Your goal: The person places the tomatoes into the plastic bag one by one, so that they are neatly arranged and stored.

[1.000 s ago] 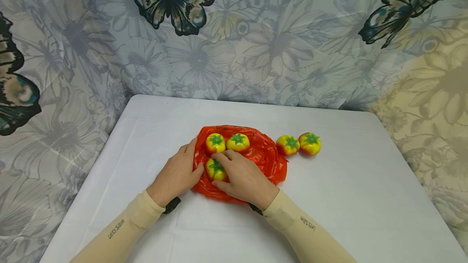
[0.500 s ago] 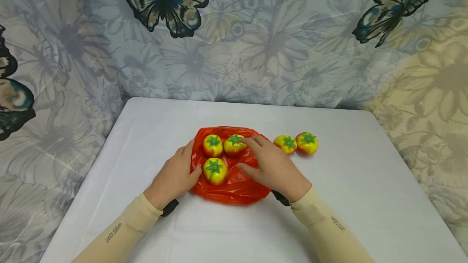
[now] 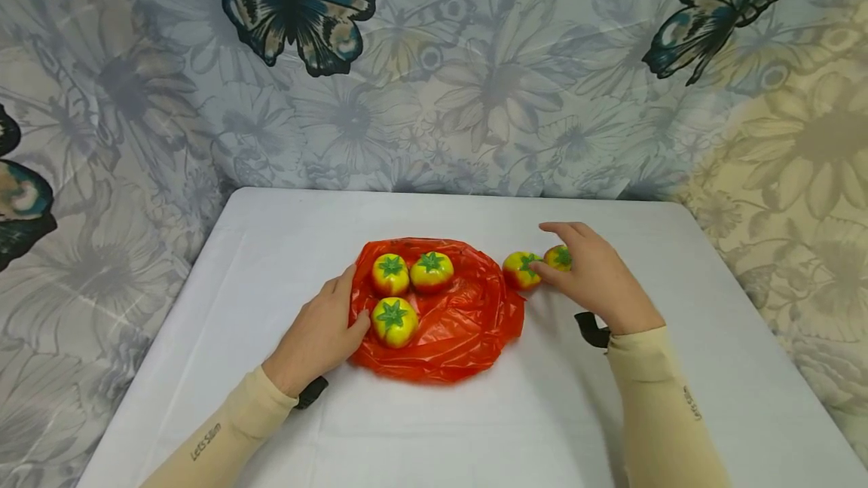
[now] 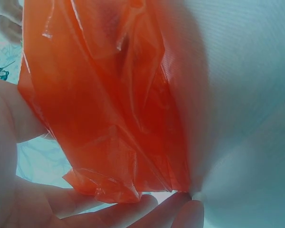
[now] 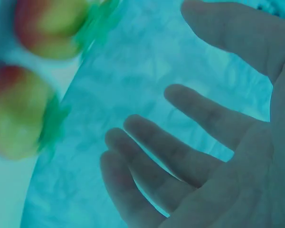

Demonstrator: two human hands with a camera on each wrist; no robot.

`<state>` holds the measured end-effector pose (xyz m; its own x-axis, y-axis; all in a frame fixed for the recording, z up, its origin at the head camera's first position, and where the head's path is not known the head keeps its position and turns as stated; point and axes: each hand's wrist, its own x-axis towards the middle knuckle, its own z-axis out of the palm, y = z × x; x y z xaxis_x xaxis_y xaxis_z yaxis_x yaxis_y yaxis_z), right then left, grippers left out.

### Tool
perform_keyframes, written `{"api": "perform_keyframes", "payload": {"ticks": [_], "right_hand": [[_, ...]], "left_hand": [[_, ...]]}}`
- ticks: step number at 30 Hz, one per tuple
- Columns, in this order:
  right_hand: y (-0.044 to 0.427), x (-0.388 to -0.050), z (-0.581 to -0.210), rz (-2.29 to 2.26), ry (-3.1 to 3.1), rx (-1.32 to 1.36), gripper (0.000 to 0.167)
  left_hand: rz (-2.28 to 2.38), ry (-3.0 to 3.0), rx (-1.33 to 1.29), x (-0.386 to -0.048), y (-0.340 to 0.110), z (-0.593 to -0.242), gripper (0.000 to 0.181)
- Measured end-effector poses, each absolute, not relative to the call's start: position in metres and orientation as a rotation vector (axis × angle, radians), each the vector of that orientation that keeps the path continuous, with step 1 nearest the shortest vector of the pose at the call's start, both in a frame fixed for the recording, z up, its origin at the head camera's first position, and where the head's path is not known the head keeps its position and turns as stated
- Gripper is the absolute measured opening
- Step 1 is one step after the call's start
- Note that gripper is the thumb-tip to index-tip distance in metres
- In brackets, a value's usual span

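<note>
In the head view, a red plastic bag (image 3: 461,330) lies with its mouth spread. Three yellow-and-red tomatoes with green star-shaped tops sit in it: one at back left (image 3: 390,274), one beside it (image 3: 432,271) and one in front (image 3: 395,321). My left hand (image 3: 319,337) holds the bag's left edge, thumb over the rim and fingers along the outside. Two more such tomatoes, a nearer one (image 3: 521,270) and a farther one (image 3: 558,257), stand right of the bag. Over them is my right hand (image 3: 600,277), fingers spread and holding nothing; it partly hides the farther one.
A white-covered table (image 3: 420,435) bears everything. Behind it and at its sides hangs a cloth printed with flowers and butterflies (image 3: 291,13). A dark strap (image 3: 593,330) is on my right wrist, another (image 3: 312,392) on my left.
My right hand has let go of the front tomato in the bag and moved right, across to the two tomatoes outside. The left hand has stayed at the bag's edge.
</note>
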<state>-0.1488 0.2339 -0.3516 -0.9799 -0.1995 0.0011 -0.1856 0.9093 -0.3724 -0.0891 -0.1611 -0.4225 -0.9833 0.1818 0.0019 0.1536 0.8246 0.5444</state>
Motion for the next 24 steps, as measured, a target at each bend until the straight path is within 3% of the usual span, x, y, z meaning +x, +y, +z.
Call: {"api": "perform_keyframes", "payload": {"ticks": [8, 24], "right_hand": [[0.270, -0.162, -0.367, -0.578, 2.966, -0.220, 0.076], [0.277, -0.173, -0.393, -0.568, 2.876, -0.173, 0.076]], "left_hand": [[0.877, 2.953, 0.277, -0.090, -0.161, -0.426, 0.081], [0.866, 2.962, 0.272, -0.089, -0.163, -0.424, 0.081]]}}
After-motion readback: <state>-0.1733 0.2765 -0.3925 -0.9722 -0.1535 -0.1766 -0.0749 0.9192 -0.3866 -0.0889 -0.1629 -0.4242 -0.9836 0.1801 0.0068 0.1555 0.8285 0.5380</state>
